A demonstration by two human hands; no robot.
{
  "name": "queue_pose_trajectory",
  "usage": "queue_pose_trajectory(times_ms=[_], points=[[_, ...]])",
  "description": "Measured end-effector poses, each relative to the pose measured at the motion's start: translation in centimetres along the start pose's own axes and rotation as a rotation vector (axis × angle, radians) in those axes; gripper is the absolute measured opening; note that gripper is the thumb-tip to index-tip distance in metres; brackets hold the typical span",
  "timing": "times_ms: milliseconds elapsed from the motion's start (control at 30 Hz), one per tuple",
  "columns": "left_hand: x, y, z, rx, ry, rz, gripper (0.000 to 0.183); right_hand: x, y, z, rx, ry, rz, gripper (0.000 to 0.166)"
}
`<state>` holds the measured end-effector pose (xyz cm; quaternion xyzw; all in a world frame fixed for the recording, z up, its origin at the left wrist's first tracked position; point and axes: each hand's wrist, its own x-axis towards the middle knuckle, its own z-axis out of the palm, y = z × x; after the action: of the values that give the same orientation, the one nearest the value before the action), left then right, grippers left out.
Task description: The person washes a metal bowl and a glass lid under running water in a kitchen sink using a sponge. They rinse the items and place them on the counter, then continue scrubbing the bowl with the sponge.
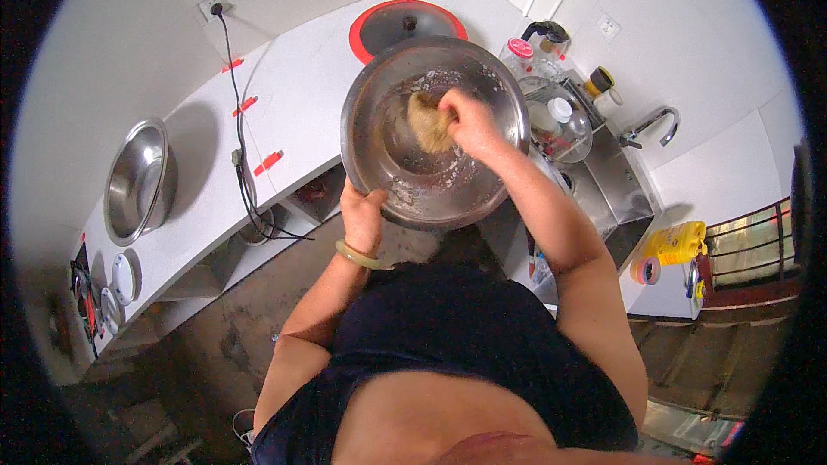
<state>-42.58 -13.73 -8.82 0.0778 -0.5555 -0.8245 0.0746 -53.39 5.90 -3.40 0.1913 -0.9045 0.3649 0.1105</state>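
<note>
A wide stainless steel bowl (439, 197) is before me near the counter's edge, tilted a little, with whitish flecks and foam on its inner wall. My left hand (363, 214), with a pale bangle on the wrist, grips the bowl's lower left rim. Inside the bowl, my right hand (466, 119) holds a tan, fibrous scrubbing pad (428, 126) at its right edge; its fingers are slightly blurred.
A red-rimmed glass lid (378, 29) lies behind the bowl. Rightward are a clear basin (549, 148), a sink (585, 187), its faucet (652, 126) and a yellow jug (675, 242). Another steel bowl (139, 181), small plates (123, 279) and a black cord (239, 135) are on the left.
</note>
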Motion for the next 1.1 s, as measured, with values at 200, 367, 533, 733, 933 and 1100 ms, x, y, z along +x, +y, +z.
queue_pose_trajectory(times_ms=[200, 367, 533, 733, 933, 1100], points=[[0.0, 1.2, -1.0, -0.055, -0.035, 0.047, 0.052, -0.3, -1.1, -2.2, -0.804, 0.119, -0.273, 0.026], [-0.3, 2.6, -2.0, -0.032, 0.020, 0.068, 0.051, -2.0, -2.7, 0.8, -0.705, -0.014, -0.187, 0.032], [-0.4, 3.1, -3.9, -0.015, 0.090, 0.134, 0.052, -2.0, -3.2, 5.8, -0.609, -0.083, -0.143, 0.034], [-0.3, 3.3, -6.8, -0.031, 0.175, 0.100, 0.049, -3.5, -7.9, 12.6, -0.053, -0.217, -0.072, 0.028], [-0.4, 3.7, -8.7, -0.130, 0.225, 0.085, 0.050, -1.0, -8.3, 14.5, 0.601, -0.405, 0.350, 0.031], [0.1, 3.7, -9.6, -0.145, 0.256, 0.028, 0.049, 1.6, -7.6, 10.1, 1.207, -0.258, 0.531, 0.032]])
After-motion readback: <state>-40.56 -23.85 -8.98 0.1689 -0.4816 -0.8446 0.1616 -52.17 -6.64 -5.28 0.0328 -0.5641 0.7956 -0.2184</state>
